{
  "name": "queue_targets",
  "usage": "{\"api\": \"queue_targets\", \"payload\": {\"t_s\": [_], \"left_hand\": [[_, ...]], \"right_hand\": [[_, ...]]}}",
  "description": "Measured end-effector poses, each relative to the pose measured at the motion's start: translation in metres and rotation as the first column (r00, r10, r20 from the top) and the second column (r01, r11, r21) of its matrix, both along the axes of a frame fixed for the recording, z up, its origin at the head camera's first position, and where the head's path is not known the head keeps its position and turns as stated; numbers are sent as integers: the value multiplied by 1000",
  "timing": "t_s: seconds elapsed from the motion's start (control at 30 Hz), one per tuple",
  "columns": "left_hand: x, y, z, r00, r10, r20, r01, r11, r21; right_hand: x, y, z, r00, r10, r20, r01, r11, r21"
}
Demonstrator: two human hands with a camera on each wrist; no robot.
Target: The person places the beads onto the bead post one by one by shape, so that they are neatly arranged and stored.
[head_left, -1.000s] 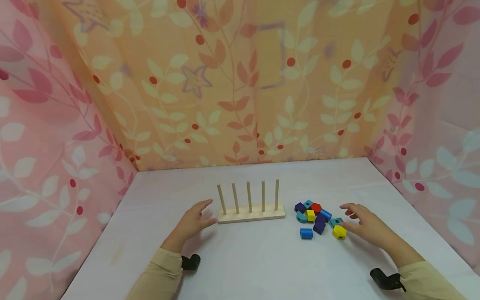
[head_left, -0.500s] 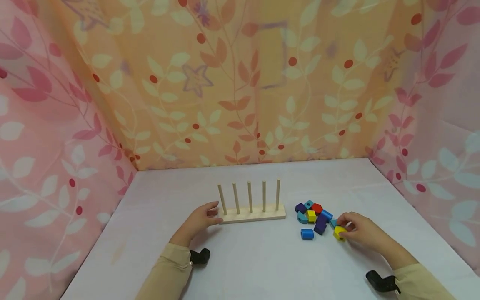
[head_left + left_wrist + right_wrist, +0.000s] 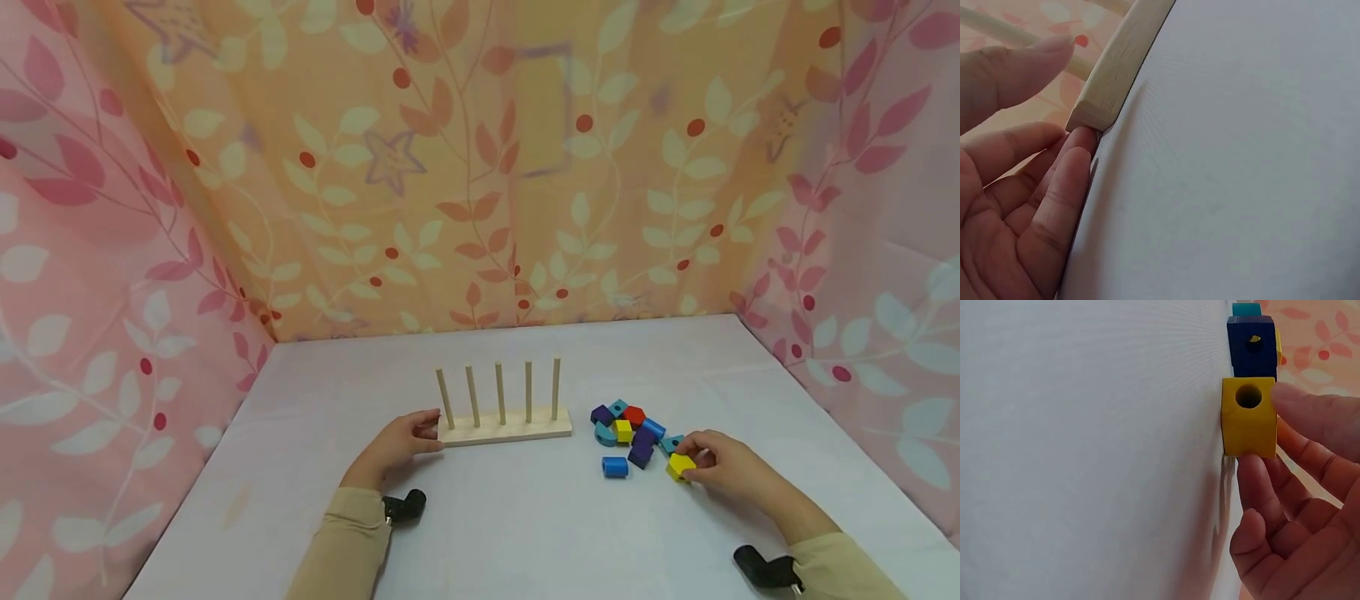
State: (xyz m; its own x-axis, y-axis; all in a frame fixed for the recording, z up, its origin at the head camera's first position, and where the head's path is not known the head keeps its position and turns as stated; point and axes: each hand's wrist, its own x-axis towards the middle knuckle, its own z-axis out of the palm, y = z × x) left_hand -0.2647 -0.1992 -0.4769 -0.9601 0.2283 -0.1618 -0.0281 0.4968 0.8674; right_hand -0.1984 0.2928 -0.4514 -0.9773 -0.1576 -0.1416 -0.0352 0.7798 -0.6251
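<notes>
My left hand [image 3: 390,450] is at the left end of a wooden peg rack [image 3: 510,431], which has several upright pegs. In the left wrist view, its fingertips [image 3: 1082,137] touch the end of the base, and the thumb stands apart above it. My right hand [image 3: 731,471] pinches a yellow hexagonal bead [image 3: 678,468] between thumb and fingers. The right wrist view shows the hole in this bead [image 3: 1249,419]; it seems to rest on the table. A teal bead [image 3: 671,446] lies just behind it, partly hidden by the fingers.
Between rack and right hand lie several loose beads: a blue cylinder [image 3: 615,467] in front, purple ones [image 3: 641,450], a yellow cube [image 3: 622,431], a red hexagon [image 3: 633,416] and a teal half-round [image 3: 604,435]. A white cloth covers the table [image 3: 510,525]; patterned curtains [image 3: 465,167] surround it.
My left hand has moved right to the end of the rack. The right hand has come down and left, and its fingers have closed on the yellow bead.
</notes>
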Motion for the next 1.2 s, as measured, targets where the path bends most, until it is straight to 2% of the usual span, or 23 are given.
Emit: {"api": "queue_targets", "payload": {"t_s": [0.23, 0.37, 0.5, 0.6, 0.73, 0.9, 1.1, 1.2], "left_hand": [[1, 0, -3, 1000, -15, -7, 15, 999, 32], [1, 2, -5, 999, -10, -31, 11, 1000, 23], [2, 5, -7, 998, 13, -69, -16, 999, -46], [2, 8, -7, 994, 28, -107, -38, 995, -93], [2, 11, -8, 987, 44, -156, -65, 990, -129], [-1, 12, -9, 978, 47, -202, -77, 987, -142], [-1, 13, -9, 978, 36, -204, -65, 989, -134], [1, 12, -9, 983, 26, -182, -52, 989, -140]], "right_hand": [[-2, 2, -1, 998, -13, 62, 17, 998, -57], [-2, 2, -1, 992, -50, 120, 58, 996, -62], [1, 3, -3, 991, -13, 134, 23, 997, -72], [3, 4, -2, 991, 60, 122, -49, 995, -93], [5, 3, 1, 983, 140, 117, -126, 985, -116], [5, 3, 1, 977, 182, 110, -168, 978, -122], [5, 7, -3, 969, 199, 144, -181, 975, -127], [5, 7, -3, 967, 209, 143, -192, 974, -122]]}}
